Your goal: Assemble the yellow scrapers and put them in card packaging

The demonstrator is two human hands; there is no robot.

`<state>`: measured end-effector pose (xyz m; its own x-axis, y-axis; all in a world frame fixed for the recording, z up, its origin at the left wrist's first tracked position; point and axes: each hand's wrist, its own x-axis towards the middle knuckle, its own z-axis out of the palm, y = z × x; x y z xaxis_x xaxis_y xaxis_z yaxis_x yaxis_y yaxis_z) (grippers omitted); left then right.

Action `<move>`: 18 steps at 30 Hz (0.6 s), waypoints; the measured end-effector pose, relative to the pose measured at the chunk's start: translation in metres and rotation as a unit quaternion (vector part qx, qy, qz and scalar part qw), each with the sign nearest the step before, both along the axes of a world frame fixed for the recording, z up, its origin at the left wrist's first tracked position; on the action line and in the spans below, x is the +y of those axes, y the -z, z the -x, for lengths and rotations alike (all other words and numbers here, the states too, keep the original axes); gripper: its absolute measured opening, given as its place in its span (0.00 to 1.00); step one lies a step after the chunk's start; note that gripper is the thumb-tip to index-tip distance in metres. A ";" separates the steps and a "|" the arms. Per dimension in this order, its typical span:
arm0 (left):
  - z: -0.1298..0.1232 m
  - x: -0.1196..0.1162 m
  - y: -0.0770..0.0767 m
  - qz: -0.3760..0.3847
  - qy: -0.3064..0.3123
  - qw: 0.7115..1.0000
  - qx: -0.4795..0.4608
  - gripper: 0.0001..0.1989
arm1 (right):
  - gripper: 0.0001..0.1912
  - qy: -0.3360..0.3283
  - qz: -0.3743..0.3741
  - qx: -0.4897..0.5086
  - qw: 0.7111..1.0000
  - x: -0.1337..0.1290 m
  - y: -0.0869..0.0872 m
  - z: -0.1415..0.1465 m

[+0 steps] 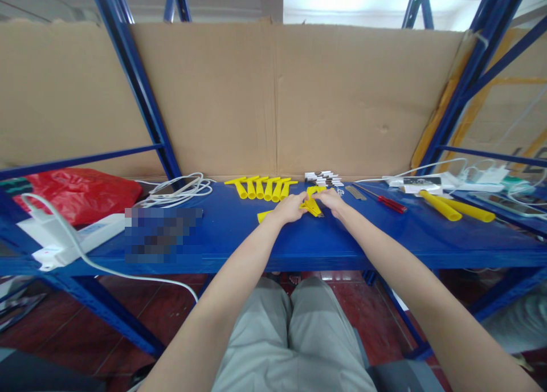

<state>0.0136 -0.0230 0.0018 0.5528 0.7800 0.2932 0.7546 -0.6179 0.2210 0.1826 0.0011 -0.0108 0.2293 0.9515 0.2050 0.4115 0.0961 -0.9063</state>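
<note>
Over the blue tabletop, my left hand [290, 208] is closed on a yellow plastic scraper head [312, 207]. My right hand [331, 199] bends over the same piece from the other side, its fingers closed at the top and partly hidden. A yellow handle [262, 216] lies beside my left wrist, partly covered by it. Behind my hands stands a row of several yellow T-shaped scrapers [268, 190]. Small screws [339, 191] and thin metal blades [356, 193] lie right of my right hand.
Small white boxes [323, 179] sit at the back. To the right are a red-handled screwdriver [391, 204], two yellow tubes [465, 208] and a phone [510, 204]. Leftward lie a coiled white cable [186, 192], a red bag [85, 192] and a power strip [102, 232].
</note>
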 end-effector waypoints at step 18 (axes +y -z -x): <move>-0.003 0.005 0.000 -0.036 0.023 0.999 -0.034 0.09 | 0.08 0.020 -0.012 0.016 1.000 -0.014 -0.013 0.007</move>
